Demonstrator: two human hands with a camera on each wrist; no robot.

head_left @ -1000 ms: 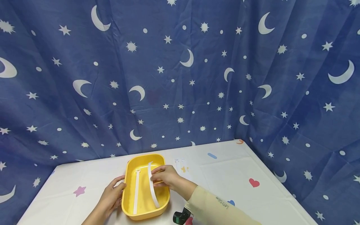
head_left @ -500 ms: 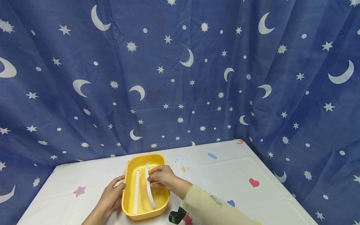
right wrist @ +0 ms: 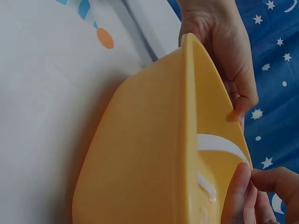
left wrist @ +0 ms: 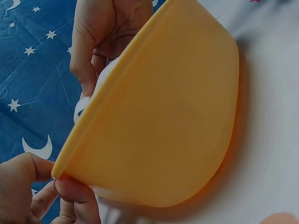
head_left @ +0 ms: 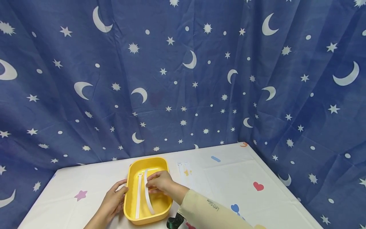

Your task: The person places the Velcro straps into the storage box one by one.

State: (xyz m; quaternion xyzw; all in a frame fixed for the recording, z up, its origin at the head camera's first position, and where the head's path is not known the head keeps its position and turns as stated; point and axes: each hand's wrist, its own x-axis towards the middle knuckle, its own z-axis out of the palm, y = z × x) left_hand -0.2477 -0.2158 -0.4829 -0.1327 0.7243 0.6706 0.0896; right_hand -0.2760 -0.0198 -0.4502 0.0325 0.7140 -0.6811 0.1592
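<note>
A yellow rounded tub [head_left: 148,220] stands on the table in the head view. My left hand [head_left: 111,201] grips its left rim, thumb and fingers pinching the edge in the left wrist view. My right hand [head_left: 163,181] reaches in over the right rim and pinches a white strap [head_left: 147,199] between thumb and fingers. This strap bows in a curve, its near end low in the tub. Beside it on the left, another white strap [head_left: 138,197] with a slotted end lies straight along the tub floor. In the right wrist view the held strap [right wrist: 217,143] arches across the tub's inside.
Two more white straps [head_left: 181,171] lie on the white tablecloth [head_left: 217,178] to the right of the tub, faint against it. A dark wrist camera [head_left: 175,221] hangs under the right sleeve [head_left: 211,210]. A blue star-patterned curtain [head_left: 171,79] closes off the back and right.
My right hand has moved left inside the tub, carrying the curved strap closer to the one lying on the floor. My left hand and the tub have stayed in place.
</note>
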